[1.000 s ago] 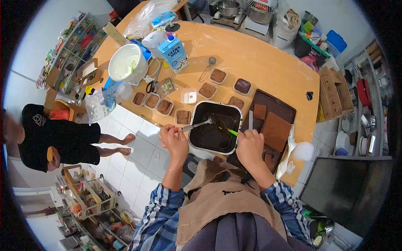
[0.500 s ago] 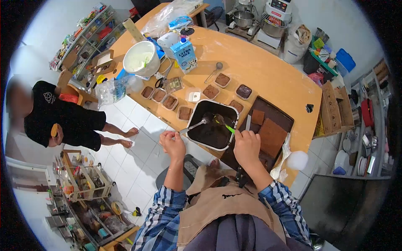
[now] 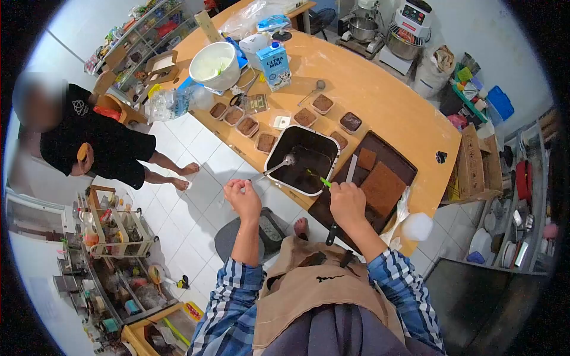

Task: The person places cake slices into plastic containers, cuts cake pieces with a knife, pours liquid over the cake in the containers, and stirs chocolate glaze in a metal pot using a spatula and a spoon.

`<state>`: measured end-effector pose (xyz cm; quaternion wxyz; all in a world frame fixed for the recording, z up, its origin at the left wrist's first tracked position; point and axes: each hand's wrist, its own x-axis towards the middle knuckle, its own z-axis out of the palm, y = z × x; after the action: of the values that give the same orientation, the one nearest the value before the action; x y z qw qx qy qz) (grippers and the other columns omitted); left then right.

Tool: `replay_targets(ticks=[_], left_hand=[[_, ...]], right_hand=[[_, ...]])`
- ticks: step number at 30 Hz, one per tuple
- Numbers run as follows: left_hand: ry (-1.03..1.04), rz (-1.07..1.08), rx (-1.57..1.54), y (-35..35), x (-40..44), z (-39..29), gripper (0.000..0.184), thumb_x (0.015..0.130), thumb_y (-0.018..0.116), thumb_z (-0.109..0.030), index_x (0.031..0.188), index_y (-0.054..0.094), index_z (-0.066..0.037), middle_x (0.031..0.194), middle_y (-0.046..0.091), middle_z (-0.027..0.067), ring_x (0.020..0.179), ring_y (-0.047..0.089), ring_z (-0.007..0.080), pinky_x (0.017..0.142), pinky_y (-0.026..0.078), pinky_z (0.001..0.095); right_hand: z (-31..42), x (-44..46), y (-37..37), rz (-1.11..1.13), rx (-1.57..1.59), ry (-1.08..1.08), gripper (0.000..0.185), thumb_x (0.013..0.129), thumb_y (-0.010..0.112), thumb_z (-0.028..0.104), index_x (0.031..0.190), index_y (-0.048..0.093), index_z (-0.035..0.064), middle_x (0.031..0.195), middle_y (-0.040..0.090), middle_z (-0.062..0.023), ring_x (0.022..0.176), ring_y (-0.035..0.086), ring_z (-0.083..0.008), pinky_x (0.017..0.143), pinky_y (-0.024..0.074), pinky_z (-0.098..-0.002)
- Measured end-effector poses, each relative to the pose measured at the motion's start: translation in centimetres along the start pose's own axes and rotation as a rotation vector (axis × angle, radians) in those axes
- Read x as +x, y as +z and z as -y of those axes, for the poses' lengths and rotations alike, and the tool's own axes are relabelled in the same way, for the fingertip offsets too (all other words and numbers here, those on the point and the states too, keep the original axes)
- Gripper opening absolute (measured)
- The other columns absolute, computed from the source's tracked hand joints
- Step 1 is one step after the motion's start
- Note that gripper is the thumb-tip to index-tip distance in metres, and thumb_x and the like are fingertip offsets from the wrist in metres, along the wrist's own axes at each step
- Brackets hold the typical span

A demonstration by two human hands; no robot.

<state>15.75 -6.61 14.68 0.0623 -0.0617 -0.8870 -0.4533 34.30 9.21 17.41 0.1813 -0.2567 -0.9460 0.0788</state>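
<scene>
A white-rimmed square tub [image 3: 336,148] stands at the table's near edge, holding dark, glossy chocolate-like liquid. My left hand [image 3: 243,200] is closed round the handle of a metal spoon [image 3: 274,168], whose bowl hangs over the liquid. My right hand [image 3: 348,204] grips a green-handled spatula [image 3: 325,181]; its head is down in the dark liquid and partly hidden. Right of the tub, a dark baking tray [image 3: 380,141] carries a brown cake slab [image 3: 383,188], a smaller cut piece [image 3: 366,158] and a long knife [image 3: 351,169]. Several small tubs of brown cake [image 3: 305,117] sit behind the tub.
Farther back are a milk carton [image 3: 274,66], a white bowl of pale cream [image 3: 214,66] and a small strainer [image 3: 320,85]. A person in black [image 3: 89,127] stands at the left, holding something brown. A grey stool [image 3: 234,240] is below the table edge.
The spoon's bowl has shifted slightly up and left of the spatula, its inside now catching light. The spatula's head has sunk lower into the liquid. The whole view has tilted a little.
</scene>
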Motion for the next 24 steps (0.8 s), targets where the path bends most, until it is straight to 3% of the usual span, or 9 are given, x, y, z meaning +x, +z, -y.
replay_targets(ticks=[4,10,19,24], left_hand=[[0.097,-0.061,0.080,0.3,-0.4,-0.5,0.012,0.078,0.064,-0.011,0.075,0.060,0.000,0.104,0.050,0.0110,0.103,0.045,0.0291,0.090,0.036,0.0394],[0.338,-0.052,0.096,0.1,-0.2,-1.0,0.002,0.075,0.062,-0.004,0.076,0.060,-0.004,0.104,0.050,0.0067,0.104,0.041,0.0276,0.082,0.030,0.0439],[0.673,-0.066,0.112,0.0,-1.3,-3.1,0.004,0.074,0.061,-0.002,0.076,0.059,-0.004,0.101,0.051,0.0070,0.103,0.041,0.0285,0.083,0.025,0.0439],[0.650,-0.092,0.108,0.1,-1.5,-3.6,0.003,0.076,0.059,-0.001,0.077,0.059,-0.003,0.099,0.051,0.0089,0.100,0.043,0.0288,0.083,0.028,0.0431]], right_hand=[[-0.3,0.8,-2.0,-0.114,0.056,-0.052,0.013,0.074,0.055,0.009,0.083,0.062,0.0050,0.072,0.055,-0.0075,0.074,0.054,-0.0243,0.059,0.0457,-0.0368],[-1.1,2.3,-1.7,-0.152,0.018,-0.215,0.011,0.073,0.056,0.010,0.079,0.064,0.0051,0.070,0.054,-0.0063,0.077,0.052,-0.0242,0.059,0.0432,-0.0370],[-0.3,3.8,-3.2,-0.143,-0.006,-0.313,0.011,0.073,0.055,0.011,0.070,0.064,0.0053,0.070,0.055,-0.0055,0.080,0.051,-0.0231,0.068,0.0374,-0.0376],[-1.3,3.7,-3.5,-0.170,0.006,-0.241,0.012,0.074,0.056,0.012,0.071,0.065,0.0067,0.073,0.058,-0.0061,0.082,0.052,-0.0237,0.071,0.0378,-0.0401]])
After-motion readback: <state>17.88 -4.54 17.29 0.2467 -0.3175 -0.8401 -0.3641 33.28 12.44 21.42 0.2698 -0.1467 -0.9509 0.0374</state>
